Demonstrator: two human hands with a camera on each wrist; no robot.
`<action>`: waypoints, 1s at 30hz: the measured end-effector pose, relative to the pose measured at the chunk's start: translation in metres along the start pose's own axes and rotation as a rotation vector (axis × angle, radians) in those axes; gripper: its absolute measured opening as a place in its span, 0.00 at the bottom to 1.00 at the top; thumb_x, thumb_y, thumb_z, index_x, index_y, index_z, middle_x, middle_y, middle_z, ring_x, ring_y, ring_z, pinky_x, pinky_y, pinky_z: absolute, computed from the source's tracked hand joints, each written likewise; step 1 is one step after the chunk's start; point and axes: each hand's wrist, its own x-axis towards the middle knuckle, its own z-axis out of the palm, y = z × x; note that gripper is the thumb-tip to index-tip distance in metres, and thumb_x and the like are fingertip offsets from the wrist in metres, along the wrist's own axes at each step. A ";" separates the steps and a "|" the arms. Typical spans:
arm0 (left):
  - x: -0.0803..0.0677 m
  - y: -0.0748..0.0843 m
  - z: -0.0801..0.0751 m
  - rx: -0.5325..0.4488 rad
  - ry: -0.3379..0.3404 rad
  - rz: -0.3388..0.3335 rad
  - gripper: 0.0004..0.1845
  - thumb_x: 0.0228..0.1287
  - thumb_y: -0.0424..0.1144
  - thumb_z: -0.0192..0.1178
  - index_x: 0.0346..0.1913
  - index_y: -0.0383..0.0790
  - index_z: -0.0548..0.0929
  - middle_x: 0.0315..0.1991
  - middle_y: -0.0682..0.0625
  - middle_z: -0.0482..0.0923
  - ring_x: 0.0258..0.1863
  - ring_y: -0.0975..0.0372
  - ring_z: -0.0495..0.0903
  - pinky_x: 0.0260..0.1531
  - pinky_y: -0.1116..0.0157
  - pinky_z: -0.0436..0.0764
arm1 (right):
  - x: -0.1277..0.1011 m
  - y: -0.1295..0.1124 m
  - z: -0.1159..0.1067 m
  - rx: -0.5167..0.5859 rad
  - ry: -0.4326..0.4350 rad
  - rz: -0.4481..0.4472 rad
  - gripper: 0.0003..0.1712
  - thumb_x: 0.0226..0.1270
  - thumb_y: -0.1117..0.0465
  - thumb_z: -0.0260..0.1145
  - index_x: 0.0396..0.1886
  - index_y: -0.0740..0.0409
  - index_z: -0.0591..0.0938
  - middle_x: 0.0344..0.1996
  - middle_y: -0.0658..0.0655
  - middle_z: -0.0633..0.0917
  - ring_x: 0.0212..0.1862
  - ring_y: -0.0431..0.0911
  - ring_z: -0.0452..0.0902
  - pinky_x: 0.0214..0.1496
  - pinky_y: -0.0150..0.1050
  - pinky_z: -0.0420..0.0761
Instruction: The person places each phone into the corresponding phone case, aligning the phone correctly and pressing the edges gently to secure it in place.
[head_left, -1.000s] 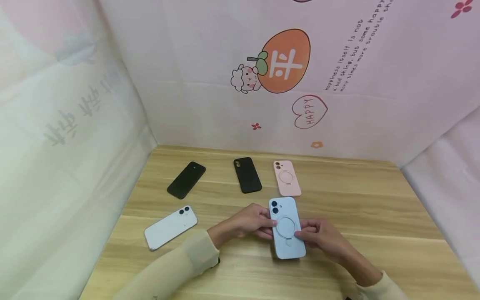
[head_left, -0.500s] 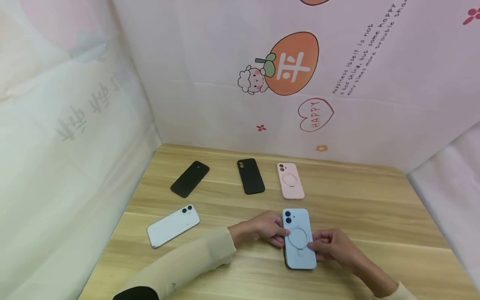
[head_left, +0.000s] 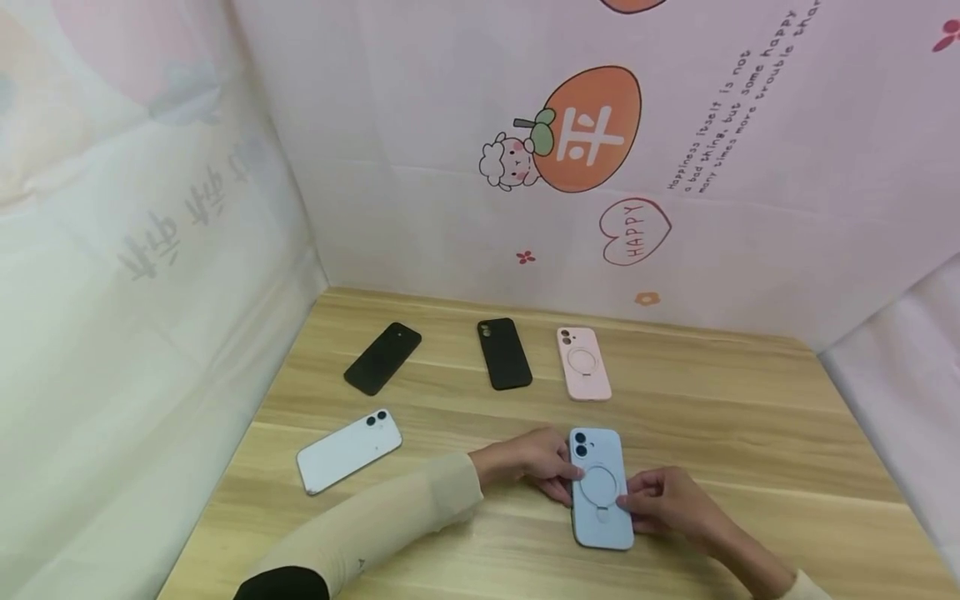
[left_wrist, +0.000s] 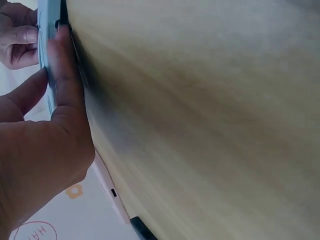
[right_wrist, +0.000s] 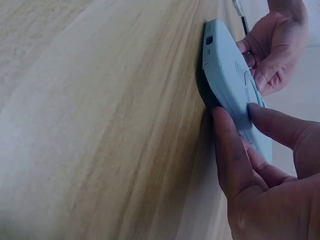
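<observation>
A phone in a light blue case [head_left: 600, 492] with a ring stand on its back lies lengthwise near the table's front, camera end away from me. My left hand [head_left: 558, 479] pinches its left edge between thumb and fingers. My right hand [head_left: 637, 508] grips the right edge, with a fingertip on the back near the ring. The left wrist view shows the blue case [left_wrist: 47, 45] edge-on against the wood under my left hand [left_wrist: 60, 85]. In the right wrist view the blue case [right_wrist: 227, 75] rests on the wood, held by my right hand [right_wrist: 235, 135].
On the wooden table [head_left: 750, 433] a white phone [head_left: 348, 450] lies at the left. A black case [head_left: 382, 358], a second black case [head_left: 505, 353] and a pink ring case [head_left: 583, 363] lie in a row at the back. Paper walls close three sides.
Both hands have brought the blue-cased phone down and nearer to me, onto the table. The other phones and cases have not moved.
</observation>
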 end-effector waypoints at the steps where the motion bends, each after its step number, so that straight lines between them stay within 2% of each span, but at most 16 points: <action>1: 0.000 0.000 0.000 0.018 0.002 0.001 0.14 0.77 0.32 0.63 0.30 0.28 0.85 0.25 0.38 0.87 0.20 0.61 0.86 0.24 0.69 0.88 | 0.000 0.000 0.000 -0.013 0.006 -0.002 0.13 0.70 0.68 0.73 0.48 0.75 0.84 0.35 0.60 0.91 0.37 0.46 0.89 0.40 0.40 0.92; 8: -0.002 0.003 0.002 0.235 0.092 0.051 0.19 0.75 0.36 0.67 0.25 0.27 0.86 0.19 0.40 0.86 0.13 0.63 0.81 0.18 0.71 0.83 | -0.003 -0.005 0.007 -0.188 0.104 -0.056 0.14 0.66 0.64 0.77 0.44 0.71 0.87 0.31 0.56 0.89 0.32 0.45 0.86 0.33 0.37 0.90; 14: 0.001 0.002 0.002 0.408 0.124 0.074 0.23 0.74 0.40 0.68 0.18 0.32 0.85 0.13 0.47 0.82 0.11 0.63 0.81 0.16 0.74 0.79 | -0.004 -0.008 0.012 -0.359 0.202 -0.101 0.14 0.60 0.58 0.82 0.37 0.63 0.90 0.26 0.51 0.88 0.25 0.42 0.79 0.23 0.30 0.78; 18: 0.003 0.001 0.003 0.497 0.143 0.090 0.24 0.74 0.42 0.69 0.17 0.36 0.84 0.12 0.50 0.81 0.10 0.64 0.80 0.15 0.74 0.78 | -0.004 -0.009 0.014 -0.390 0.225 -0.085 0.13 0.59 0.58 0.83 0.36 0.61 0.89 0.24 0.51 0.88 0.24 0.43 0.79 0.22 0.31 0.77; 26: -0.005 -0.005 -0.008 0.482 0.166 0.179 0.24 0.78 0.41 0.64 0.19 0.37 0.81 0.12 0.53 0.77 0.13 0.64 0.82 0.16 0.74 0.77 | -0.004 -0.011 0.010 -0.425 0.192 -0.099 0.12 0.62 0.55 0.81 0.34 0.58 0.89 0.23 0.50 0.87 0.24 0.44 0.81 0.22 0.33 0.81; 30: -0.015 -0.009 -0.020 0.539 0.239 0.221 0.19 0.79 0.43 0.62 0.26 0.41 0.85 0.15 0.56 0.79 0.16 0.67 0.81 0.18 0.73 0.75 | 0.002 -0.016 0.001 -0.496 0.178 -0.177 0.11 0.67 0.53 0.78 0.36 0.56 0.90 0.25 0.48 0.87 0.26 0.40 0.78 0.24 0.31 0.78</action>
